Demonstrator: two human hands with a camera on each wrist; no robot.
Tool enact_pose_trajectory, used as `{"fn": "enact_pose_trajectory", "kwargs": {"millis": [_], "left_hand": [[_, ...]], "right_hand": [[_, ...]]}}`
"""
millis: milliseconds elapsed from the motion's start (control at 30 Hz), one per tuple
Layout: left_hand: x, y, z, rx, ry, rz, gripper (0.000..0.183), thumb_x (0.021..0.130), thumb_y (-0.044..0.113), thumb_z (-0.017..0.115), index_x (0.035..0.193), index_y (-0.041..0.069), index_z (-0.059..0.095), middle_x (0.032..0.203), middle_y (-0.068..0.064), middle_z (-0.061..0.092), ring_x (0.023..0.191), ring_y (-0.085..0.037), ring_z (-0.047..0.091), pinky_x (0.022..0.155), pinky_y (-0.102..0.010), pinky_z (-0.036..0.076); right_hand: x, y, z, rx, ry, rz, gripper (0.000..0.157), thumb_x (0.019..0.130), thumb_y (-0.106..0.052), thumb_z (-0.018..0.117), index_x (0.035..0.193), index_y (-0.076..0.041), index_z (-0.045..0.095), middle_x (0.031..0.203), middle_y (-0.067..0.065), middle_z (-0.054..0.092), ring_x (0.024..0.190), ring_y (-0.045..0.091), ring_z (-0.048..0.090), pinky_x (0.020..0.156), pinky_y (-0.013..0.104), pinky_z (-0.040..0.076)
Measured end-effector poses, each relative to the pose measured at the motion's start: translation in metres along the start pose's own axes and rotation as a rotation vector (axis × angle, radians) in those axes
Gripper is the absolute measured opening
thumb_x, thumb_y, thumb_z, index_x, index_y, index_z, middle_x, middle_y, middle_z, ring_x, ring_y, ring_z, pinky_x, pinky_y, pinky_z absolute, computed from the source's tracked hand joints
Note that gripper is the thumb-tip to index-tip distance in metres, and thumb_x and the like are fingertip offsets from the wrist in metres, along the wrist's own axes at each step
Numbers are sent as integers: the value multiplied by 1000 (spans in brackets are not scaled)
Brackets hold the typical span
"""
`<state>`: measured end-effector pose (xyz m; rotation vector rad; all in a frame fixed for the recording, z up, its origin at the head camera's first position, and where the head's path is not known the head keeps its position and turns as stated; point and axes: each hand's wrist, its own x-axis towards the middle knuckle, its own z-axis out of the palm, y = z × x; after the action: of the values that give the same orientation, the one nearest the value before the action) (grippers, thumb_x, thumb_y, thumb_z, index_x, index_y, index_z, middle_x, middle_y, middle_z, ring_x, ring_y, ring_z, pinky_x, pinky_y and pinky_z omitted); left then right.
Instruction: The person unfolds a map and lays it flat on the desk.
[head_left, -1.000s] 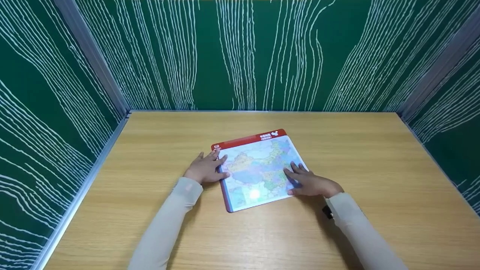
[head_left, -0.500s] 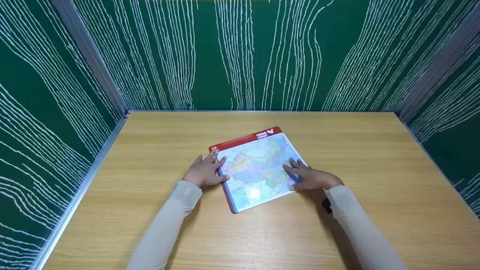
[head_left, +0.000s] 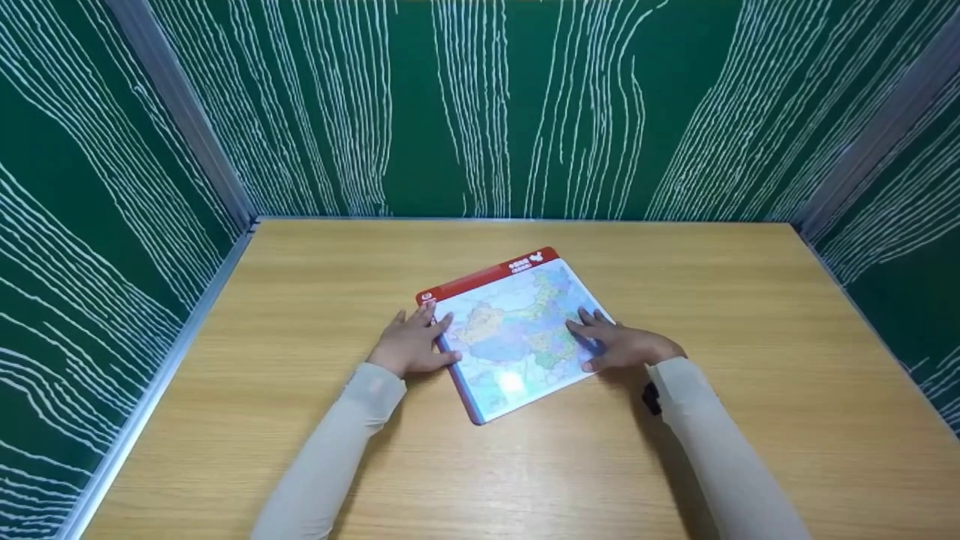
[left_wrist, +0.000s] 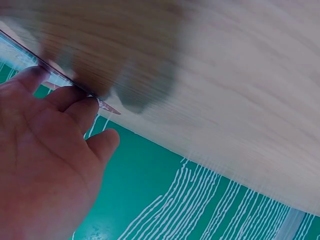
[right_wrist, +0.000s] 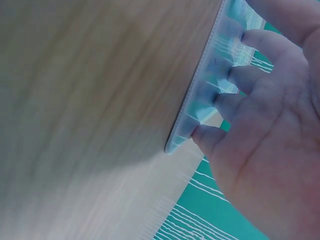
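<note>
A flat map board (head_left: 502,349) with a red top band lies on the wooden table, tilted with its right end farther back. Coloured regions cover its glossy white face, where a bright glare spot shows. My left hand (head_left: 412,343) rests at the board's left edge, fingers spread and fingertips on it. Over the right edge, my right hand (head_left: 626,346) touches the surface with its fingertips. In the left wrist view, the left hand (left_wrist: 45,150) has its fingertips along the thin board edge. The right wrist view shows the right hand (right_wrist: 275,120) with several fingertips on the board (right_wrist: 205,95).
The wooden table (head_left: 300,285) extends around the board on all sides. Green panels (head_left: 420,112) with white wavy lines stand behind it and to both sides, joined by grey metal posts (head_left: 184,112). A small black object (head_left: 651,399) shows under the right sleeve.
The map board has turned counter-clockwise on the table: its top right corner moved back and left, its bottom left corner right. My right hand shifted slightly away from me; the left barely moved.
</note>
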<state>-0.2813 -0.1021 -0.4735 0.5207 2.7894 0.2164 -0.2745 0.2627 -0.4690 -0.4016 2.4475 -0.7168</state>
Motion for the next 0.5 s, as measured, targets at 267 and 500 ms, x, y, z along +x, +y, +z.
{"fn": "enact_pose_trajectory", "kwargs": {"millis": [267,500], "left_hand": [[-2,2,0,-1,2,-16,83,84,64,54,152,29,24,161,-5,15,150,-25,9,121,-52,3],[-3,5,1,3,-3,-34,84,83,64,55,153,30,22,162,-4,13,150,-24,8,121,-51,3]], "right_hand": [[5,0,-6,11,-7,26,91,78,-36,75,152,-28,23,163,5,-3,148,35,-12,111,69,-4],[9,1,-10,24,-21,43,92,77,-34,77,152,-29,25,163,5,-4,148,34,-13,112,68,-4]]}}
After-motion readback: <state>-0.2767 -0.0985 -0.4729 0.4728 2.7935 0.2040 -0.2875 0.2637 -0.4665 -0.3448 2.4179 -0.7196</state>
